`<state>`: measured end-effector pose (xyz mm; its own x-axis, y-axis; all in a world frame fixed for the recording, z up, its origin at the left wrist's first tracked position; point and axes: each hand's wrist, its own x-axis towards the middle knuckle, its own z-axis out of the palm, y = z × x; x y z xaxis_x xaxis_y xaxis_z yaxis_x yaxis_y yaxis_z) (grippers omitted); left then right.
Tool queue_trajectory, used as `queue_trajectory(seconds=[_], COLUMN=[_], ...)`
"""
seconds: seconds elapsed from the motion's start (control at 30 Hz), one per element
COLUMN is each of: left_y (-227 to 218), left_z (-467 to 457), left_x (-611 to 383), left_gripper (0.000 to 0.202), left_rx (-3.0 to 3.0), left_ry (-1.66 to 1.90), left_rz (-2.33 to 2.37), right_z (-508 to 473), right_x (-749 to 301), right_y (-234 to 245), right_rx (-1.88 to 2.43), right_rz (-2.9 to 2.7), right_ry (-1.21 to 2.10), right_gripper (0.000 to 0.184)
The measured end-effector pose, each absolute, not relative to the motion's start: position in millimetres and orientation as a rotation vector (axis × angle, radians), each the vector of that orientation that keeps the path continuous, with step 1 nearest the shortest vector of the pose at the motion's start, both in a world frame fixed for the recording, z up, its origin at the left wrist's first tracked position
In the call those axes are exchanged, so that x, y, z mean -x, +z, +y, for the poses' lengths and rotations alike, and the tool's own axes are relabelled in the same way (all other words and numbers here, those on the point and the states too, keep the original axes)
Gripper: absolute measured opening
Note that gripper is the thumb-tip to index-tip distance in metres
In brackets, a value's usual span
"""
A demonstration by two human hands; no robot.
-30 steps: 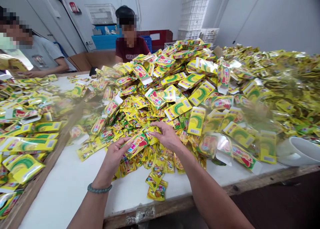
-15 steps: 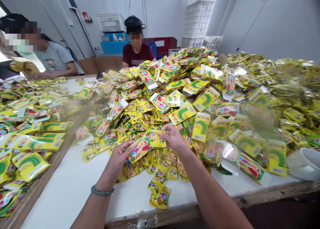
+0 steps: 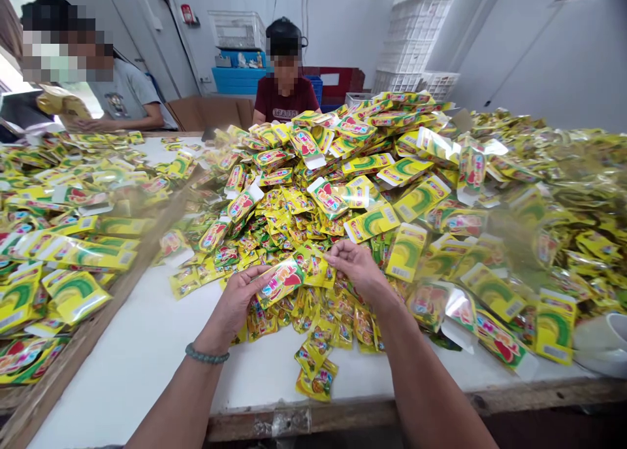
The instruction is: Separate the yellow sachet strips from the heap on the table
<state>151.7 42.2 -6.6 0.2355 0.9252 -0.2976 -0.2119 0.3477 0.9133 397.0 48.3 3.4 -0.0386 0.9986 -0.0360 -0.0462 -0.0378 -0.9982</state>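
Note:
My left hand (image 3: 243, 300), with a beaded bracelet (image 3: 208, 355) at the wrist, grips a yellow and green printed candy box (image 3: 280, 283) between thumb and fingers. At the box's right end my right hand (image 3: 357, 266) pinches a small yellow candy packet (image 3: 318, 269). The packet overlaps the end of the box; whether it is partly inside I cannot tell. Beneath both hands lies a spread of similar small packets (image 3: 337, 315). A short row of packets (image 3: 316, 377) trails toward the table's front edge.
Boxes (image 3: 372, 223) are heaped beyond my hands, with more packets at far right. A wooden divider (image 3: 142, 266) separates boxes on the left. A white bowl (image 3: 602, 344) stands at the right edge. Two people, one in a maroon shirt (image 3: 287, 99), sit across the table (image 3: 147, 351).
The view has shifted, so the scene sits further right. My hands still hold the box and the packet, close together, with the box turned slightly.

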Motion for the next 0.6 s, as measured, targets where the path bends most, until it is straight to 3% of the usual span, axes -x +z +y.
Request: queue_trajectory(seconds=[0.23, 0.47, 0.6], left_y=[-9, -10, -11], left_z=[43, 44, 43], left_x=[-151, -153, -153], left_gripper=[0.038, 0.038, 0.041], left_rx=[-0.893, -0.881, -0.873], left_ry=[0.928, 0.926, 0.857], left_rz=[1.036, 1.052, 1.045], right_z=[49, 50, 46], right_x=[-401, -390, -384], right_y=[-3, -7, -6], right_rx=[1.194, 1.217, 1.230], right_rz=[-1.354, -1.015, -1.070], right_ry=[1.278, 1.170, 1.267], right_gripper=[0.043, 0.044, 0.041])
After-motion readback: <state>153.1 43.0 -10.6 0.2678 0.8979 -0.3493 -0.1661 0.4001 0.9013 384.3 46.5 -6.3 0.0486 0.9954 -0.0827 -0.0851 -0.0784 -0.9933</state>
